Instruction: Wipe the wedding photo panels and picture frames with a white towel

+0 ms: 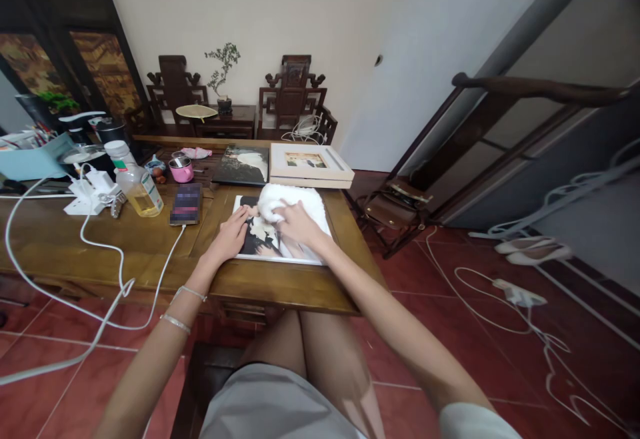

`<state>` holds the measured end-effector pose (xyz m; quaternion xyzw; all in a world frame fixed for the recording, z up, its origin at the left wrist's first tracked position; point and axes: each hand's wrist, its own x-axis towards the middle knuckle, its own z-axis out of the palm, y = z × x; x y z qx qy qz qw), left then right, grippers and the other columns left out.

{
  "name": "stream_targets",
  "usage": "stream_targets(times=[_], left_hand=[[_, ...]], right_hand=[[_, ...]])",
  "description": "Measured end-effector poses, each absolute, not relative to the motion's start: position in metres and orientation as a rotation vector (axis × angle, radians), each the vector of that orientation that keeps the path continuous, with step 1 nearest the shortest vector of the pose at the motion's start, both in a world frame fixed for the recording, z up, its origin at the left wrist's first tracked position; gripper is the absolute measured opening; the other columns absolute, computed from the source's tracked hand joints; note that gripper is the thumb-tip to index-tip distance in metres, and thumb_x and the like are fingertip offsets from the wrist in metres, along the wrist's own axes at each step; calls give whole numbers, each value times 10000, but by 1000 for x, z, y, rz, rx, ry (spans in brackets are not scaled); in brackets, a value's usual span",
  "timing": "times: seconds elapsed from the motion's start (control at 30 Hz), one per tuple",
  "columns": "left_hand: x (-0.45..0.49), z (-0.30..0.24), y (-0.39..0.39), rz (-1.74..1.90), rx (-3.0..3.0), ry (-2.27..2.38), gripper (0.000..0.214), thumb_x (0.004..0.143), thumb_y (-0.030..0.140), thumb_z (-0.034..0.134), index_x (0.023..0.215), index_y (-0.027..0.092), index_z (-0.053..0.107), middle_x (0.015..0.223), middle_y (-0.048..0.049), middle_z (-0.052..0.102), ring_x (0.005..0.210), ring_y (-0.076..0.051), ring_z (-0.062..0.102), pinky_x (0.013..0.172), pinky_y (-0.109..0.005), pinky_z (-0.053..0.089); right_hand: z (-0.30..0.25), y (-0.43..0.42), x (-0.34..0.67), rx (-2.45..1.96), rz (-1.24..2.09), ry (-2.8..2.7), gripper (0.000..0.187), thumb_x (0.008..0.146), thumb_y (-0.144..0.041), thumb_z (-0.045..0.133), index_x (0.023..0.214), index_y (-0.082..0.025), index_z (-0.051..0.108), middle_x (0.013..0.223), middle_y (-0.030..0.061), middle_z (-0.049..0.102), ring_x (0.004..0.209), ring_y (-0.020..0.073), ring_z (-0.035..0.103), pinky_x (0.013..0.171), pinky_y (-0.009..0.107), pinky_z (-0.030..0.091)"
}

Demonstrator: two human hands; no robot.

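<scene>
A framed photo [260,242] with a white edge lies flat on the wooden table before me. On its left edge rests my left hand [233,234], fingers stretched out and holding nothing. My right hand [297,224] grips a fluffy white cloth [307,200] and presses it against the picture's upper part. The cloth covers the top and right of the photo, and its far edge reaches past the frame. Under my right hand and the cloth, part of the image is hidden.
Behind the photo lie a dark picture panel [240,162] and a white framed picture [320,166]. To the left are a charging phone [185,204], an oil bottle [137,186], a pink cup [181,169] and a power strip [85,202]. A cable [120,259] hangs over the front edge.
</scene>
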<state>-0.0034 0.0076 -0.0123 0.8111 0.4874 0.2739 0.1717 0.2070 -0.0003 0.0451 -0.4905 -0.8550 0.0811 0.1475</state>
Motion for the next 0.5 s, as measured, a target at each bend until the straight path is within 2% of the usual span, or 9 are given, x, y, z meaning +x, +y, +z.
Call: stream_targets(times=[0.17, 0.27, 0.33, 0.4, 0.43, 0.5], left_hand=[[-2, -12, 7, 774, 2310, 1383, 503, 929, 234, 296, 1412, 132, 397, 1510, -120, 347, 1420, -205, 270, 1153, -440, 249], [-1, -11, 6, 756, 2314, 1386, 503, 930, 235, 293, 1404, 109, 403, 1512, -128, 343, 1424, -201, 259, 1159, -427, 239], [-1, -12, 7, 748, 2306, 1400, 499, 928, 229, 296, 1400, 113, 410, 1511, -125, 345, 1424, -203, 262, 1157, -433, 242], [-1, -13, 8, 753, 2296, 1407, 494, 926, 221, 298, 1397, 132, 417, 1510, -116, 350, 1421, -207, 268, 1151, -449, 250], [-1, -14, 8, 761, 2293, 1406, 491, 925, 218, 300, 1394, 142, 421, 1508, -112, 354, 1420, -209, 272, 1149, -456, 252], [-1, -15, 9, 777, 2293, 1395, 486, 925, 217, 304, 1391, 151, 428, 1506, -110, 358, 1418, -212, 276, 1148, -464, 252]], right_hand=[[45, -85, 208, -1181, 327, -2599, 423, 682, -51, 426, 1034, -130, 647, 1239, 184, 613, 1347, 324, 366, 1078, 584, 192], [47, -106, 224, -1122, 424, -2567, 388, 637, -29, 419, 903, -176, 660, 1135, 131, 678, 1258, 289, 488, 1095, 539, 217], [46, -96, 238, -1182, 446, -2494, 351, 641, -25, 399, 814, -195, 654, 948, 75, 726, 1075, 259, 616, 1096, 485, 249], [44, -75, 248, -1333, 393, -2413, 330, 675, -41, 388, 800, -193, 653, 826, 50, 724, 920, 245, 656, 1079, 454, 280], [43, -62, 250, -1426, 336, -2374, 329, 694, -55, 388, 833, -181, 659, 835, 62, 723, 907, 251, 652, 1070, 458, 286], [41, -41, 249, -1588, 208, -2320, 358, 727, -75, 385, 943, -137, 663, 962, 125, 713, 1018, 290, 616, 1049, 496, 285]])
